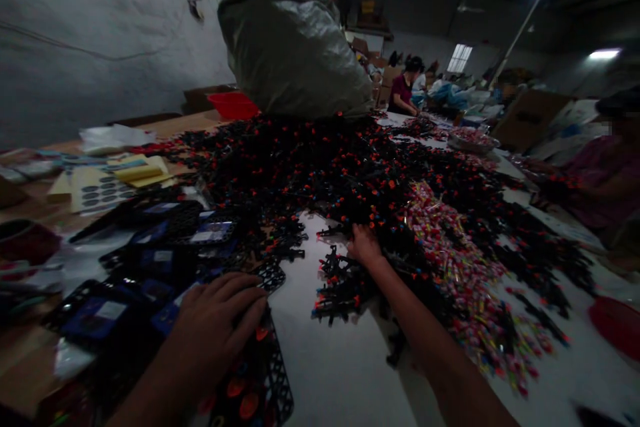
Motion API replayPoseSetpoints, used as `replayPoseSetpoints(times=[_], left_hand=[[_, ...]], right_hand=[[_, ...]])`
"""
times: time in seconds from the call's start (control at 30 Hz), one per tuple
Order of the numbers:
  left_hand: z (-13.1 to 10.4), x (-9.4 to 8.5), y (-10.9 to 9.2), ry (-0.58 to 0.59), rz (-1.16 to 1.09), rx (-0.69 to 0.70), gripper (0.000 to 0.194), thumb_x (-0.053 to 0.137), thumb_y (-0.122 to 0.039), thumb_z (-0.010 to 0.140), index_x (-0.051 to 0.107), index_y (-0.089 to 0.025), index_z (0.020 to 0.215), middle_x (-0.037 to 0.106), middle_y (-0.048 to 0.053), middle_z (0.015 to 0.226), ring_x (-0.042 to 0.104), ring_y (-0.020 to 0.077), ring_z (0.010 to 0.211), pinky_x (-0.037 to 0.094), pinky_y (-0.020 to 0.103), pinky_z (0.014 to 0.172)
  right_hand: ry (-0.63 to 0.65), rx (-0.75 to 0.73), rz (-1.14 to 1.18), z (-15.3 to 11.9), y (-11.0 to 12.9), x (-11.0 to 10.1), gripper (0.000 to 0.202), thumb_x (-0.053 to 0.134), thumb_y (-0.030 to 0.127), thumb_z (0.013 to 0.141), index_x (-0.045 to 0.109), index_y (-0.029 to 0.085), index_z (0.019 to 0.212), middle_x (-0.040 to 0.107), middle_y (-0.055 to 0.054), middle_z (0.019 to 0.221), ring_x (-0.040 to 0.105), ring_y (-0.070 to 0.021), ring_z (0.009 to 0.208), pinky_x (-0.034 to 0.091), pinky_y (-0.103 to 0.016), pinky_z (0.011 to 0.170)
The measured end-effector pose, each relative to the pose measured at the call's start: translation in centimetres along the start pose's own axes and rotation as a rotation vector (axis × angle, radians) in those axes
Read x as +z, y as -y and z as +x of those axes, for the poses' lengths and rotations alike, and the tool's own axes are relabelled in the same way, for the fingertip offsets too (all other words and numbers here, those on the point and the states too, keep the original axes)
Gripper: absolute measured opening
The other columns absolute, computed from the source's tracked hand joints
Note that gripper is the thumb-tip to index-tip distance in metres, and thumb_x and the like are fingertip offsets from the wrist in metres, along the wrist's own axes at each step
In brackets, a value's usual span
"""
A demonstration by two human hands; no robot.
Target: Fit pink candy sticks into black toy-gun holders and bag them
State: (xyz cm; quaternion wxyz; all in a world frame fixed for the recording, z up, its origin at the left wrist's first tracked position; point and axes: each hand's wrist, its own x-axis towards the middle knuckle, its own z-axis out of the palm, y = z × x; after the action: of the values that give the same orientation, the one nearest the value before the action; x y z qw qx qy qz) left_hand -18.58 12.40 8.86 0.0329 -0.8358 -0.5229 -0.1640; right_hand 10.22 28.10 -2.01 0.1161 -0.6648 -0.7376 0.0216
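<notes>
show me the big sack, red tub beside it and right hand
Big sack [300,57]: head view, middle of its front
Red tub [232,107]: head view, on its side wall
Right hand [366,247]: head view, back of the hand

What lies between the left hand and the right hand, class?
In the head view, from left hand to right hand: a black lattice piece, a strip of white tabletop, then small black toy pieces.

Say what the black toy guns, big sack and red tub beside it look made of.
Toy guns: probably moulded plastic, mostly dull; same small shapes repeat, many orange-tipped.
Big sack: likely plastic sheet or weave, slightly shiny; creases catch the light.
Red tub: probably plastic, judging by its even, strong colour; gloss is hard to tell in this dimness.
</notes>
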Motion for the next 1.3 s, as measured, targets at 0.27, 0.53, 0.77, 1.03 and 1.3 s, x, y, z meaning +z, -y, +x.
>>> replayPoseSetpoints(times=[0.27,0.53,0.77,1.03,1.3], left_hand=[[4.6,0.0,0.6,0.049,0.019,0.089,0.035,0.041,-0.046,0.088,0.07,-0.03,0.098,0.066,0.003,0.116,0.057,0.0246,0.11,0.041,0.039,0.088],[4.5,0.6,2.2,-0.005,0.011,0.088,0.049,0.033,-0.05,0.09,0.063,-0.021,0.115,0.059,0.004,0.128,0.049,0.0307,0.12,0.034,0.051,0.099],[-1.5,-1.4,-7.8,-0.356,-0.073,0.143,0.043,0.046,-0.037,0.087,0.05,-0.029,0.129,0.048,0.004,0.139,0.041,0.0299,0.129,0.029,0.052,0.107],[-1.4,11.3,-18.6,-0.005,-0.214,0.059,0.071,0.048,-0.048,0.087,0.024,-0.014,0.145,0.028,0.021,0.149,0.02,0.0333,0.14,0.03,0.054,0.105],[-2.1,14.7,-19.9,0.059,-0.086,-0.093,0.074,0.05,-0.056,0.082,0.034,-0.013,0.141,0.017,0.024,0.152,0.01,0.0395,0.14,0.02,0.069,0.1]], right_hand=[[0.009,0.09,0.096,-5.5,-1.2,-0.9,0.056,0.048,0.012,0.076,0.046,0.012,0.132,0.055,-0.015,0.129,0.045,-0.0265,0.122,0.035,-0.037,0.1],[0.111,-0.078,0.248,-10.3,-2.2,-3.3,0.06,0.053,0.025,0.083,0.036,0.018,0.141,0.046,-0.011,0.139,0.041,-0.0242,0.127,0.037,-0.038,0.101],[-0.204,-0.219,0.38,-10.8,-6.8,-8.4,0.039,0.046,0.031,0.092,0.053,0.021,0.129,0.059,-0.01,0.116,0.053,-0.0209,0.108,0.041,-0.036,0.097],[-0.161,0.06,0.063,-12.0,-7.8,-4.5,0.053,0.055,0.057,0.083,0.053,0.03,0.128,0.043,-0.01,0.14,0.027,-0.0338,0.13,0.028,-0.056,0.099],[-0.136,-0.048,0.27,-16.1,-3.8,-4.7,0.05,0.053,0.044,0.09,0.043,0.027,0.136,0.047,-0.003,0.14,0.037,-0.0221,0.13,0.031,-0.044,0.105]])
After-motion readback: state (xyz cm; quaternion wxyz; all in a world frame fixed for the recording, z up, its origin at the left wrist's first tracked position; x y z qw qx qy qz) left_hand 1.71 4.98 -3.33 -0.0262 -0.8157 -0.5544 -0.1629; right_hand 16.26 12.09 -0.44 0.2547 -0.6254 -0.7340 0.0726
